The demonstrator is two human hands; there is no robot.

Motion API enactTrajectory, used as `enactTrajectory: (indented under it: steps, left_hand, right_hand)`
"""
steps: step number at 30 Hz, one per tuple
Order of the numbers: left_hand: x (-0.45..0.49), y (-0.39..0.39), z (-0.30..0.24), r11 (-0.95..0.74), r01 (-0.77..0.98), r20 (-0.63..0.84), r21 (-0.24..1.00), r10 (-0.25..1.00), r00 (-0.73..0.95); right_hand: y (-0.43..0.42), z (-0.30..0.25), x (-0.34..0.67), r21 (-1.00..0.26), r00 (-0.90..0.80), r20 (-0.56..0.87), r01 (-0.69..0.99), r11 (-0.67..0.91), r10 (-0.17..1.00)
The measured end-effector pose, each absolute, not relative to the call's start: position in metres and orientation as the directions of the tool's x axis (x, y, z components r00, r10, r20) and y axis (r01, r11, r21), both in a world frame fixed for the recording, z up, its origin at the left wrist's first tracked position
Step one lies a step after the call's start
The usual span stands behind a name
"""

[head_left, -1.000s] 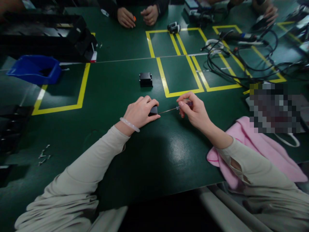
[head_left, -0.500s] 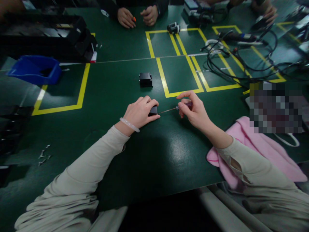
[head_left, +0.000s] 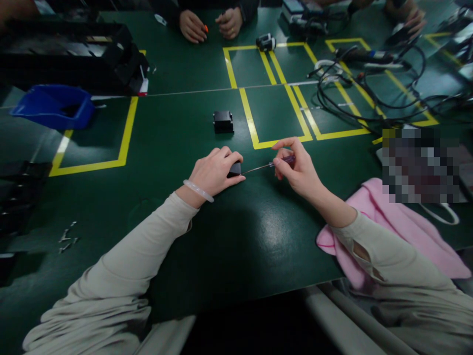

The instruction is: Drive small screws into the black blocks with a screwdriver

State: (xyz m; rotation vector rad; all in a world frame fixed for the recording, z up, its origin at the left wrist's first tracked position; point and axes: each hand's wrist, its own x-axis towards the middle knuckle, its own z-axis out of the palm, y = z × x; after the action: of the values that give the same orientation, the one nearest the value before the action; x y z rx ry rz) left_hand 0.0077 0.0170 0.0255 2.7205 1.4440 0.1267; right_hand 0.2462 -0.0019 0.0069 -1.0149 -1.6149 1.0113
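My left hand (head_left: 218,170) is closed around a small black block (head_left: 235,169), pressing it to the green table; most of the block is hidden under the fingers. In my right hand (head_left: 295,165) is a screwdriver (head_left: 284,161), pinched by its dark translucent handle with the index finger raised off it. Its thin shaft points left, and the tip meets the right end of the block close to my left thumb. A second black block (head_left: 223,122), with small shiny bits at its sides, stands farther back on the table.
Small screws (head_left: 68,236) lie at the left. A blue bin (head_left: 55,106) and black trays (head_left: 74,54) stand at the back left. On the right are a pink cloth (head_left: 402,236) and coiled black cables (head_left: 369,118). Across the table rest another person's hands (head_left: 194,27).
Both hands keep their places, with the screwdriver tip still at the block. My right index finger has shifted very slightly.
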Motion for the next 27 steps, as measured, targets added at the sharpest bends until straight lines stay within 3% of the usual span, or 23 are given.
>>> enactTrajectory:
  steps: [27]
  left_hand:
    - [0.0085, 0.0164, 0.0265, -0.56, 0.825, 0.043, 0.076, 0.828, 0.559]
  right_hand:
    - [-0.0019, 0.0054, 0.2474, -0.926, -0.202, 0.296, 0.178, 0.332, 0.934]
